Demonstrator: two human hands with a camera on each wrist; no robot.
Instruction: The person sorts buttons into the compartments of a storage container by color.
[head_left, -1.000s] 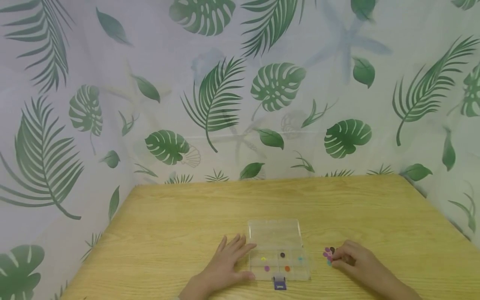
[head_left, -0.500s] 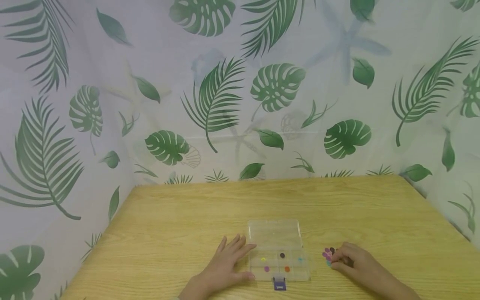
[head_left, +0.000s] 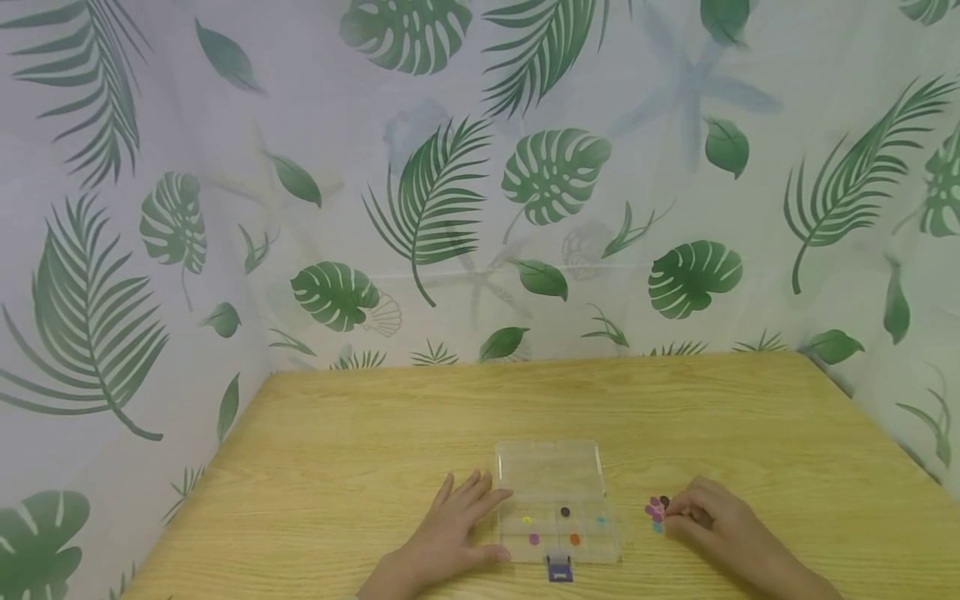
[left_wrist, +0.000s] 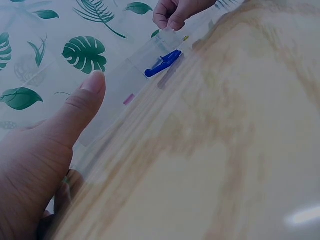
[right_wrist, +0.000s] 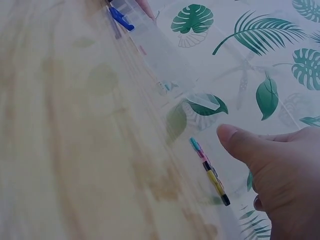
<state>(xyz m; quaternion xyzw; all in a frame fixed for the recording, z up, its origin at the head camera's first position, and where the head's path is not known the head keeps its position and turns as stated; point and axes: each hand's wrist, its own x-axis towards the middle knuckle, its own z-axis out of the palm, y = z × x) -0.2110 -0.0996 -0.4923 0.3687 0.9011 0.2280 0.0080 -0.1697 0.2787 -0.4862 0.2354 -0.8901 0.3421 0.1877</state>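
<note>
A clear plastic compartment box (head_left: 588, 550) stands on the table with its lid (head_left: 549, 467) laid back and a blue latch (head_left: 559, 569) at the front. Inside lie small button-like discs: yellow, black (head_left: 566, 512), teal, purple (head_left: 534, 539) and orange (head_left: 575, 540). My left hand (head_left: 450, 529) rests at the box's left side, fingers straight and spread, thumb by the front corner. To the right, my right hand (head_left: 712, 525) has thumb and fingertips close together beside a small cluster of discs (head_left: 655, 510) in purple, black and teal; I cannot tell whether a disc is between them.
The wood-grain table (head_left: 375, 433) reaches back to a white cloth backdrop (head_left: 465, 325) printed with green leaves, which also rises at both sides. In the right wrist view, the clustered discs (right_wrist: 210, 172) also include yellow and pink, near the box's right end.
My right hand shifts slightly at the cluster, its fingertips drawing a little away from the purple and black discs. The left hand and the box stay in place.
</note>
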